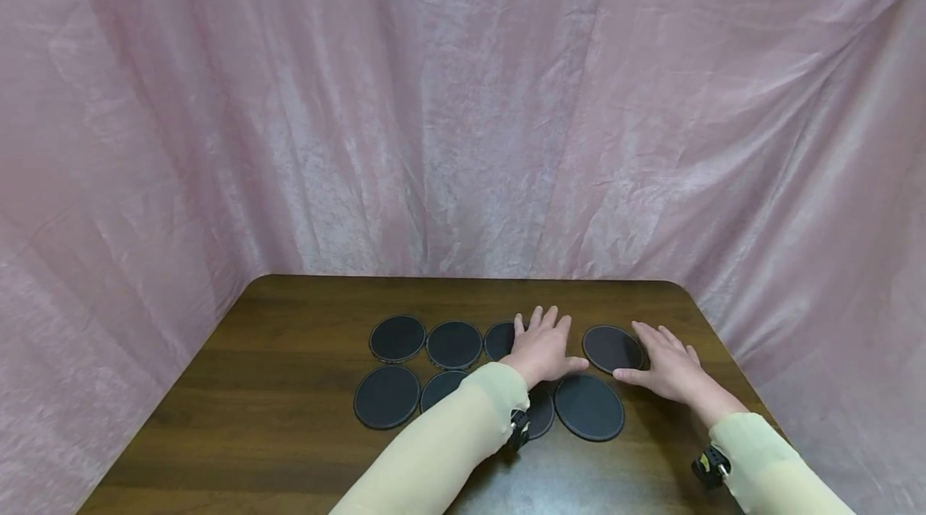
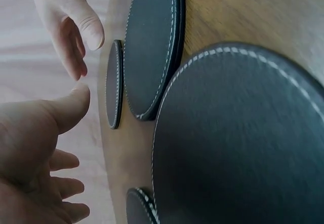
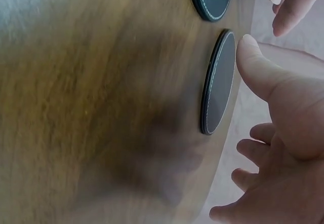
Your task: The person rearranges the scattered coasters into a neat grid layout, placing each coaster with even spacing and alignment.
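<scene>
Round black coasters with pale stitched rims lie in two rows on the wooden table. My left hand, fingers spread, is over the back row and partly hides a coaster. Its thumb points toward the far-right coaster. On that coaster's other side is my right hand, its fingers straight and thumb spread apart. In the right wrist view the hand holds nothing, and the coaster lies beside its thumb. The left wrist view shows the left palm with nothing held, behind a large near coaster.
More coasters lie at the left of the rows, such as a front-left coaster and a back-left coaster. A front-right coaster sits below the hands. Pink curtains hang behind the brown table.
</scene>
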`<state>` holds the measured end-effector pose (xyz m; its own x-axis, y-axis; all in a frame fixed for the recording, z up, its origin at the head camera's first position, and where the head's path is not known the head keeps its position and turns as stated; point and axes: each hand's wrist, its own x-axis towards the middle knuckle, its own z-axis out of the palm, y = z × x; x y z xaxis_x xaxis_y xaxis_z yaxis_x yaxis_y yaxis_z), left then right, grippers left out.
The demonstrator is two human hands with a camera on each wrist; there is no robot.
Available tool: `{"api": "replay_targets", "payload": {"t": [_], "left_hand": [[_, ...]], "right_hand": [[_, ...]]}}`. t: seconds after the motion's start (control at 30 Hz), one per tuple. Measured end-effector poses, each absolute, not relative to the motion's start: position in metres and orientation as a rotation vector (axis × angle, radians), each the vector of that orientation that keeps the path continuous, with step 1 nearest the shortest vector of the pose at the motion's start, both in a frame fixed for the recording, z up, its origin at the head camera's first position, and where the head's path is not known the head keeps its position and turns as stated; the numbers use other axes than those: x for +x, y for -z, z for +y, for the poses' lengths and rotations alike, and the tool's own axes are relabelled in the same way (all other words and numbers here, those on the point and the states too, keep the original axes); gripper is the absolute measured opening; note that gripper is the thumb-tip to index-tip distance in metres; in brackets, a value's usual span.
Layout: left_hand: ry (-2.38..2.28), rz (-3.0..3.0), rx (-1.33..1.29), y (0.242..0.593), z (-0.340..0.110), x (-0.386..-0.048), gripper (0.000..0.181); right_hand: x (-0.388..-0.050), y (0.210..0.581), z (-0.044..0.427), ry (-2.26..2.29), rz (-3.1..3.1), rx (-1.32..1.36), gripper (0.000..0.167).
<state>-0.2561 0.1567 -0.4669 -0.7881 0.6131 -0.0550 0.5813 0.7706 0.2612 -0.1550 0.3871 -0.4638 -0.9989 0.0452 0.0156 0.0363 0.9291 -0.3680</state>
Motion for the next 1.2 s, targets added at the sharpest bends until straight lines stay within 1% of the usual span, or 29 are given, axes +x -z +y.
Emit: {"api": "replay_targets", "payload": {"t": [0.2, 0.57, 0.87, 1.2], "left_hand": [[-0.320, 2.858, 0.912, 0.470, 0.163, -0.255, 0.083], [-0.320, 2.853, 0.884, 0.479, 0.173, -0.257, 0.079], [-0.270, 2.870, 0.912, 0.474, 0.178, -0.255, 0.076], [-0.262, 2.892, 0.904, 0.482, 0.191, -0.258, 0.063]], "right_hand": [[-0.157, 0.466, 0.389, -0.601, -3.119, -0.068, 0.112], [-0.158, 0.467, 0.390, -0.524, -3.168, -0.057, 0.103], [-0.162, 0.467, 0.391, -0.520, -3.153, -0.043, 0.099], [-0.171, 0.461, 0.392, -0.519, -3.174, -0.107, 0.097]]}}
